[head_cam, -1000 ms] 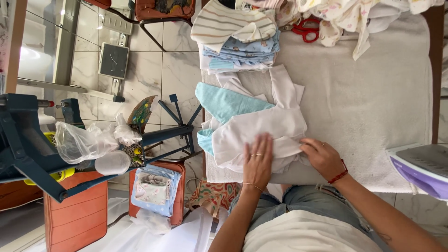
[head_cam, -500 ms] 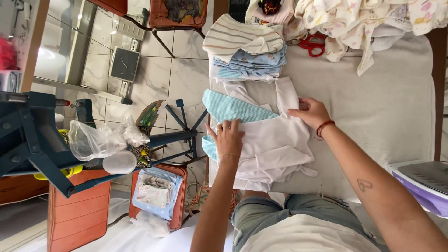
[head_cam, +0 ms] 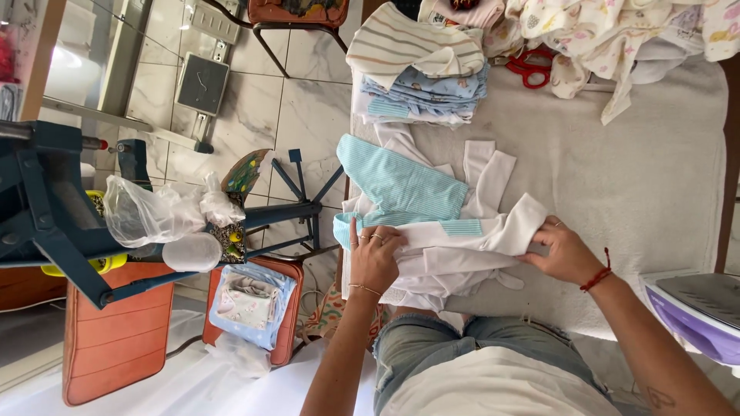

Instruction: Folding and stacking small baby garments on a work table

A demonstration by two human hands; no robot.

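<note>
On the padded tabletop (head_cam: 632, 177), the white baby garment (head_cam: 462, 246) with turquoise striped trim now lies folded more narrowly than a moment ago. The left hand (head_cam: 375, 258) has moved toward the striped cuff and presses flat there, fingers spread and gripping nothing. The right hand (head_cam: 566, 250) has come down from the far edge and now pinches the garment's end. So the fold looks partly made. A stack of folded clothes (head_cam: 420, 77) lies beyond.

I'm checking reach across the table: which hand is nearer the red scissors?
Right. The right hand grips the white garment below the red scissors; the left hand presses the garment farther off, toward the table's edge.
</note>
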